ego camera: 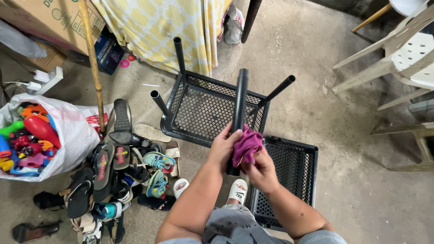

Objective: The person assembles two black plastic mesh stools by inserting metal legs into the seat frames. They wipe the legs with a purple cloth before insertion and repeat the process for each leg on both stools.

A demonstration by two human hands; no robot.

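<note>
1. Two black mesh shelves lie on the concrete: one point(203, 110) beyond the hands with three tubes standing in it, one point(289, 174) just right of them.
2. The left hand point(222, 149) is clamped around a fourth black tube point(239, 104).
3. The right hand point(261, 171) presses a magenta rag point(246, 145) against the tube, touching it.
4. A heap of shoes point(117, 167) lies to the left.

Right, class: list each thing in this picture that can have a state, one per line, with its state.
Black tube: held upright in both hands.
Left hand: closed round the tube.
Right hand: pressing a magenta cloth against the tube.
Mesh shelf: three tubes fitted, standing up.
Second mesh shelf: flat on floor, no tubes.
White bag: open, full of toys.
</note>
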